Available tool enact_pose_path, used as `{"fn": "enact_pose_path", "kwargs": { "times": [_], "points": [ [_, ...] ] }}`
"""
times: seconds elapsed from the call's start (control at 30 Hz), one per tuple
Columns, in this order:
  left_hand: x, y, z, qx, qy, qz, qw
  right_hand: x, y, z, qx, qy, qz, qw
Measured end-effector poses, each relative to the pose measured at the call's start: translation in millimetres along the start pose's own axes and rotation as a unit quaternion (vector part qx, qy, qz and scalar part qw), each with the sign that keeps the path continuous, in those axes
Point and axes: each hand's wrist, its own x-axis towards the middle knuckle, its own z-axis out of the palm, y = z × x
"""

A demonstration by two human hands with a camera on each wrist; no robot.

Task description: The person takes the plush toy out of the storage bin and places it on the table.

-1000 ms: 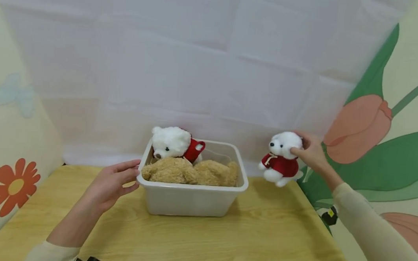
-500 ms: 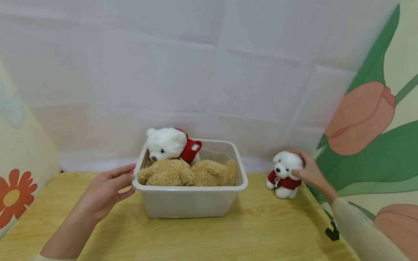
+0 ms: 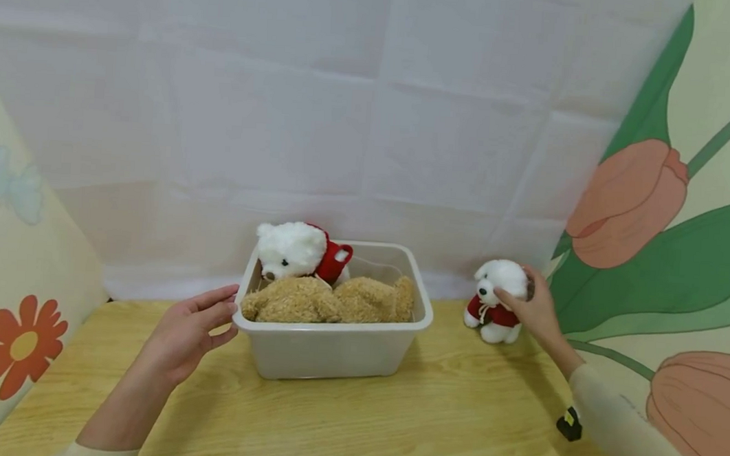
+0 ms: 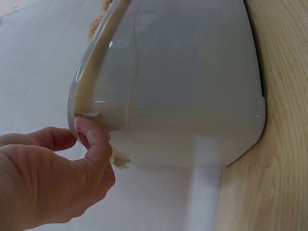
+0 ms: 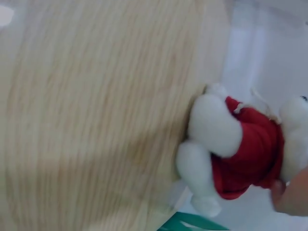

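A white plush dog (image 3: pixel 502 283) in a red hoodie sits upright at the table's right back, its legs on the wood. My right hand (image 3: pixel 537 313) holds it by the head, thumb in front and fingers behind; in the right wrist view only part of the hand (image 5: pixel 293 195) shows. To the left stands a white plastic bin (image 3: pixel 333 354). My left hand (image 3: pixel 182 332) pinches its left rim, with fingers curled under the lip in the left wrist view. Inside the bin lie a white teddy bear (image 3: pixel 292 248) in red and tan plush toys (image 3: pixel 361 300), faces hidden.
The wooden table (image 3: pixel 354 427) carries the bin and the dog. A white cloth (image 3: pixel 272 113) hangs right behind them. Painted walls close in on both sides, with tulips (image 3: pixel 633 201) at the right and a red flower (image 3: pixel 21 348) at the left.
The plush dog has come down from above the table onto its surface. My right hand has followed it down and shifted slightly on its head. The left hand stays at the bin's rim.
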Motion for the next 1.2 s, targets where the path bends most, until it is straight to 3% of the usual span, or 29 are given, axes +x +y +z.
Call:
{"fn": "enact_pose_path", "kwargs": {
  "times": [0.23,0.47,0.7,1.2],
  "points": [
    [0.5,-1.8,-0.7,0.001,-0.001,0.006,1.0,5.9,-10,-4,-0.015,0.006,0.072,0.9973],
    [0.1,-1.2,-2.2,0.009,-0.001,0.01,0.9999,20.4,-12,-19,0.023,-0.05,0.102,0.9932],
    [1.2,-2.1,-2.0,0.011,-0.008,0.011,0.9998,28.5,0,-42,-0.003,-0.095,0.094,0.991],
    [0.4,-1.4,-3.2,0.015,-0.008,0.009,0.9998,32.3,14,-65,-0.034,-0.1,0.03,0.994]
  ]
}}
